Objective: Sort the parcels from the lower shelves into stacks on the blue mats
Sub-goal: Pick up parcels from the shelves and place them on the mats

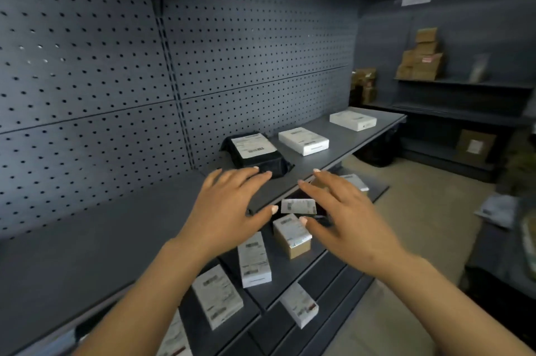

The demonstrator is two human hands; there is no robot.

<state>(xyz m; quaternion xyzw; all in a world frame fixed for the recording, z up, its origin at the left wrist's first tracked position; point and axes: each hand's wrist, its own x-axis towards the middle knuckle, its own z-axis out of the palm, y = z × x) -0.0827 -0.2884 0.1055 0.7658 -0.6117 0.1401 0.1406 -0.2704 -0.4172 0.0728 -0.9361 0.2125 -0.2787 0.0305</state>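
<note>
As I look down, I list: black parcel [256,157]; left hand [229,204] just before it, fingers spread, empty; right hand [342,216] to its right, fingers spread, empty; brown labelled box [293,245] below it, on the lower shelf [293,278].

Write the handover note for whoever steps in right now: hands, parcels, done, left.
Left hand: open, empty, fingertips by the black parcel on the upper shelf.
Right hand: open, empty, above the brown box on the lower shelf.
White boxes lie on both shelves.
No blue mat in view, no stack visible.
To do: all the sorting, as far as this shows.
</note>
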